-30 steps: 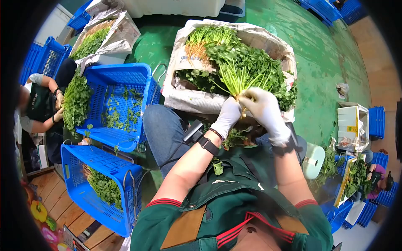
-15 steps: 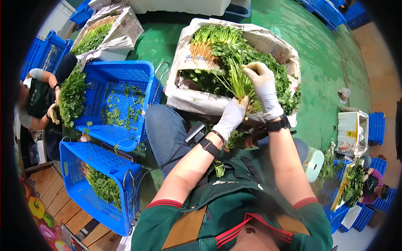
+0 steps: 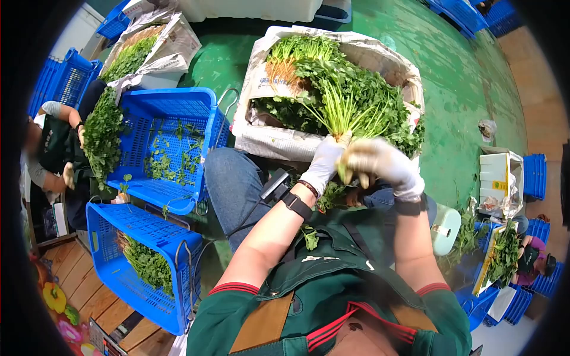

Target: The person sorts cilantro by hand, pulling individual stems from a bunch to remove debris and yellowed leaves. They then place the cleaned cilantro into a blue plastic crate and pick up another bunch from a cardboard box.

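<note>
My left hand (image 3: 324, 159), in a white glove, is closed around the root end of a bunch of coriander (image 3: 343, 115). The bunch's pale stems fan out away from me and its leaves overlap the coriander heaped in the box. Right beside the left hand, at the base of the stems, is my right hand (image 3: 383, 165), also gloved. Motion smears its curled fingers, and I cannot tell whether they hold anything. Just beyond both hands stands the newspaper-lined box (image 3: 279, 144) with bundled coriander (image 3: 306, 50), some lying with orange-brown roots toward me.
On the left are a blue crate (image 3: 172, 98) with loose leaves and another blue crate (image 3: 130, 216) holding greens. A co-worker (image 3: 56, 142) sits beyond them near a leafy bunch (image 3: 102, 133). A pale green container (image 3: 446, 231) is by my right knee; another person (image 3: 534, 261) is far right.
My right hand has come down from the stems toward me, to the root end beside my left hand. The stems in my left hand are spread wider. The co-worker's lower hand has drawn back from their bunch.
</note>
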`<action>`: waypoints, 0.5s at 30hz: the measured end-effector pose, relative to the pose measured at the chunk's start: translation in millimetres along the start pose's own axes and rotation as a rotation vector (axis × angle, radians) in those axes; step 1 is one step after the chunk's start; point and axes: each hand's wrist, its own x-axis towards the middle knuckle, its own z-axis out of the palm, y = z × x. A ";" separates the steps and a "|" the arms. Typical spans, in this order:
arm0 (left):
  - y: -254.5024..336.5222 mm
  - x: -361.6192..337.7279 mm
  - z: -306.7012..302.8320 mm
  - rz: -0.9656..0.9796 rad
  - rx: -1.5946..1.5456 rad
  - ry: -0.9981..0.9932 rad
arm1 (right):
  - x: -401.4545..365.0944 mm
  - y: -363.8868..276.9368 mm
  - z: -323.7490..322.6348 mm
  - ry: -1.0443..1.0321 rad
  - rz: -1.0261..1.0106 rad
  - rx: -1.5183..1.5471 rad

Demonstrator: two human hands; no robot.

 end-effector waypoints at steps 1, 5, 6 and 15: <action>43.2 -28.9 10.9 0.263 0.526 0.213 | -4.1 -0.2 -0.2 -0.143 0.024 -0.237; -16.3 -11.7 6.5 0.323 -0.259 -0.145 | 27.5 -4.1 22.5 0.375 -0.203 -0.583; -30.6 -6.1 13.5 0.530 -0.160 -0.141 | 46.5 7.1 27.9 0.594 -0.374 -0.803; 7.4 -24.5 2.5 -0.071 -0.819 -0.005 | 71.8 36.8 31.5 0.561 -0.317 -0.983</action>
